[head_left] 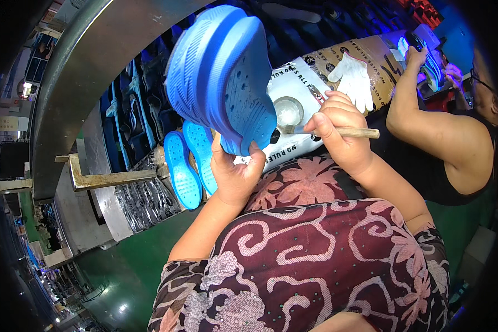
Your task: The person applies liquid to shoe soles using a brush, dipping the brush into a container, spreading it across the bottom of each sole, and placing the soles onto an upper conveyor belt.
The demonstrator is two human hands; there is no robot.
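My left hand [235,171] is closed on the lower end of a pair of thick blue shoe soles [249,94], pressed together and held upright. The inner face, dotted with small holes, is turned to the right. In my right hand [343,130] is a brush with a wooden handle [362,133], its bristle end pointing left. That end is at the near rim of a small round bowl [289,110] of pale, whitish stuff. The bowl stands on a white printed sheet [301,80]. Two flat light-blue insoles [183,171] lie side by side just left of my left wrist.
A white glove [351,80] lies on brown cardboard [371,50] beyond my right hand. A metal beam [77,72] curves along the left, with dark pieces [133,110] behind it. At right, a person [442,133] handles a blue-lit shoe [430,66].
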